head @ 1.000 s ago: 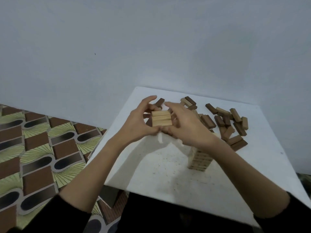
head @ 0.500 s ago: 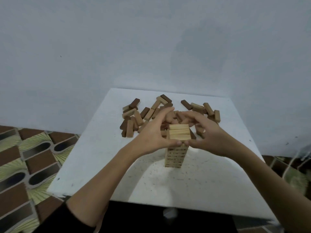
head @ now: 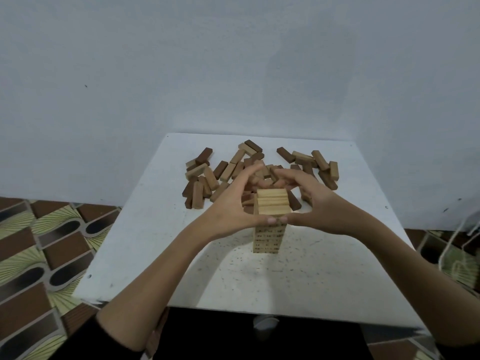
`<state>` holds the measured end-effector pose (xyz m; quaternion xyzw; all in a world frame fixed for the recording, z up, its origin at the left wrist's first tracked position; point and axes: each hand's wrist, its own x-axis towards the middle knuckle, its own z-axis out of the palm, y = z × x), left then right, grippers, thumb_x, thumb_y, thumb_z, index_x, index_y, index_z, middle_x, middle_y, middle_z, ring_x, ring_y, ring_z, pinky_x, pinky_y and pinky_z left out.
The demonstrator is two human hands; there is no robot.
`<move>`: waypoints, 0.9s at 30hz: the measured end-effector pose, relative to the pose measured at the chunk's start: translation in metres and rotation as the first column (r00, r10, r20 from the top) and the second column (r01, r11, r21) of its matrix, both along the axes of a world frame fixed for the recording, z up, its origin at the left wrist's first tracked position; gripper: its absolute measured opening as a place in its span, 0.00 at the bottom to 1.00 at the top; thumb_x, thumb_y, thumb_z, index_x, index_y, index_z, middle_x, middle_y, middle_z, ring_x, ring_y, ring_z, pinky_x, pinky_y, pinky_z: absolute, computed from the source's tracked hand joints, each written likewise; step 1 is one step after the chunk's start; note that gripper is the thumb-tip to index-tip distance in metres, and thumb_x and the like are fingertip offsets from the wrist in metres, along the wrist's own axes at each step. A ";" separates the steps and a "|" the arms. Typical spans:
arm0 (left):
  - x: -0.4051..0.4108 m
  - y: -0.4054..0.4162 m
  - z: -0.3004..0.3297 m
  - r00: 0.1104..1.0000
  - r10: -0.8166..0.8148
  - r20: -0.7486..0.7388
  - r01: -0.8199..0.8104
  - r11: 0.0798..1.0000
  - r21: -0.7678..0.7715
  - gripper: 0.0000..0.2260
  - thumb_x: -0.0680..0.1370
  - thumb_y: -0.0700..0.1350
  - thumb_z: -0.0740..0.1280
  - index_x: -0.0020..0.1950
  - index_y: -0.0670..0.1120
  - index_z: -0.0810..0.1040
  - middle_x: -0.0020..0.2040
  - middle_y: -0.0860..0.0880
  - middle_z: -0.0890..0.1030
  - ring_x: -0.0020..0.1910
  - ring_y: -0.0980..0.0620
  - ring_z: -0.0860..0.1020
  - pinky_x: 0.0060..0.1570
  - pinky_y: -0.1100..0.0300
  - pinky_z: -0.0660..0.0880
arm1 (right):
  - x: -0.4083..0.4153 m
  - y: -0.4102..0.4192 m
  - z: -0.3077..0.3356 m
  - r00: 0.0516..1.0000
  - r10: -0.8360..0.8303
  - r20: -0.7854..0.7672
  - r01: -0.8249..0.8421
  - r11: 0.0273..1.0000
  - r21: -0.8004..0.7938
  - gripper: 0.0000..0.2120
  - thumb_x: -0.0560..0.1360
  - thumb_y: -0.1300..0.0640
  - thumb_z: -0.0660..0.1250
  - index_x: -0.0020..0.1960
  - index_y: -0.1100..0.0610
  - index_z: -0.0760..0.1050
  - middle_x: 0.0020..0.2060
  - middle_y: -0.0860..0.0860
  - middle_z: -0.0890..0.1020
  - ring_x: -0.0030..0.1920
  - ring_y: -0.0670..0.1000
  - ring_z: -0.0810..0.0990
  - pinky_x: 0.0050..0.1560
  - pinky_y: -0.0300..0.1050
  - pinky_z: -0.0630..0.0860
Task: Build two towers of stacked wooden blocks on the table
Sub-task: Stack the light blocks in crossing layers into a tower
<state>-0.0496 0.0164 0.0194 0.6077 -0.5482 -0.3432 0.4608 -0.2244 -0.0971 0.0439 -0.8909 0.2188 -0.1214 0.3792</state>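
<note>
Two hands cupping top layer of light wooden blocks [head: 272,202] on tower [head: 268,237]: left hand [head: 231,211], right hand [head: 318,203], curved fingers pinching layer's sides, thumbs touching at near edge. Person should be squaring layer gently, releasing evenly. Loose blocks [head: 207,175] lying beyond fingertips on table [head: 285,276].

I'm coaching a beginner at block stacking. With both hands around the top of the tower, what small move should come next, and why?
Probably ease both hands straight outward. The top layer of three pale wooden blocks already lies flat on the pale wooden tower, with the left hand and right hand cupped around it, thumbs meeting at its near edge. Any sideways drag could shift it.
</note>
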 end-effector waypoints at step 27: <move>-0.002 -0.001 -0.013 0.999 0.039 -0.033 -0.039 0.999 -0.004 0.40 0.63 0.48 0.76 0.70 0.57 0.61 0.56 0.52 0.75 0.60 0.54 0.75 0.65 0.55 0.71 | 0.005 0.000 -0.018 0.991 0.063 0.117 -0.045 0.987 -0.152 0.38 0.67 0.60 0.76 0.69 0.49 0.57 0.57 0.48 0.72 0.59 0.42 0.68 0.56 0.21 0.62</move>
